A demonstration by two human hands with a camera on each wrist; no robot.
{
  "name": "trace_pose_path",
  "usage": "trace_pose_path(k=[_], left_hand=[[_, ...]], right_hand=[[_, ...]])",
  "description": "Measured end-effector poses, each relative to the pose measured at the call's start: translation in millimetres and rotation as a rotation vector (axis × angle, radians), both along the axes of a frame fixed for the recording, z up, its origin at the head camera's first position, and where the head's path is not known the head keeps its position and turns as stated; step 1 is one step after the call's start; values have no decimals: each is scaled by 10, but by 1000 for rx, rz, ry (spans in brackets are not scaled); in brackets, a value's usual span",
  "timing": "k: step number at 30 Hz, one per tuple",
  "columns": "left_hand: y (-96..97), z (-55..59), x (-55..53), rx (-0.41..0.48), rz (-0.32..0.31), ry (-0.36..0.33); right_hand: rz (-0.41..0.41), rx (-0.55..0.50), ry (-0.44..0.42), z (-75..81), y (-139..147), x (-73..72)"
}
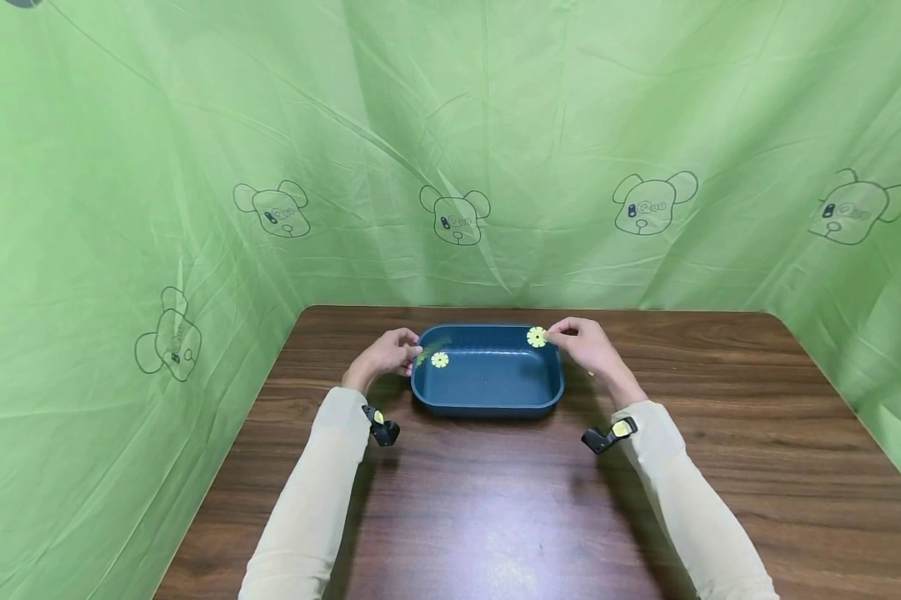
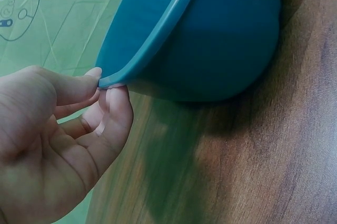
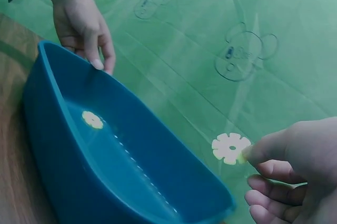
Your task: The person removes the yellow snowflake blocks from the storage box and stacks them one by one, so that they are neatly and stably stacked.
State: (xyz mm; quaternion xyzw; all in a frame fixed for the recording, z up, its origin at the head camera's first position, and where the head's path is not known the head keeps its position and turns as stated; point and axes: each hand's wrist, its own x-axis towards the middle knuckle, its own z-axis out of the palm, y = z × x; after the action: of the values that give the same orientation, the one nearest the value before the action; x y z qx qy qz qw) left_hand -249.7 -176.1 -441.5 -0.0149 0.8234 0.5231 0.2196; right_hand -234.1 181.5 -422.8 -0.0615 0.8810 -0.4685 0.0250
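Observation:
A blue oblong plastic basin (image 1: 488, 379) stands on the table with its inside facing up. My left hand (image 1: 387, 354) pinches its left rim between thumb and fingers, seen close in the left wrist view, where the rim (image 2: 152, 40) runs up from the fingertips. My right hand (image 1: 587, 344) holds a pale yellow snowflake disc (image 3: 230, 148) by its edge between thumb and forefinger, with the other fingers loosely curled. This notched, flower-shaped disc is up near the basin's far right corner. A second yellow snowflake disc (image 3: 92, 120) lies inside the basin, towards its left end.
The brown wood-grain table (image 1: 480, 500) has its back edge just behind the basin. Green cloth (image 1: 495, 108) printed with bear heads hangs behind and at both sides. A black strap with a small device (image 1: 381, 427) sits on each wrist over pale sleeves.

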Motion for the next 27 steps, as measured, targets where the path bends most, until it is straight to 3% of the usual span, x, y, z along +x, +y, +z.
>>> trace_pose_path(k=[9, 20, 27], left_hand=[[0, -6, 5, 4, 2, -1], [1, -3, 14, -2, 2, 5], [2, -16, 3, -3, 2, 7]], right_hand=[[-52, -9, -8, 14, 269, 92], [-146, -39, -105, -185, 558, 142], [-187, 4, -109, -304, 726, 167]])
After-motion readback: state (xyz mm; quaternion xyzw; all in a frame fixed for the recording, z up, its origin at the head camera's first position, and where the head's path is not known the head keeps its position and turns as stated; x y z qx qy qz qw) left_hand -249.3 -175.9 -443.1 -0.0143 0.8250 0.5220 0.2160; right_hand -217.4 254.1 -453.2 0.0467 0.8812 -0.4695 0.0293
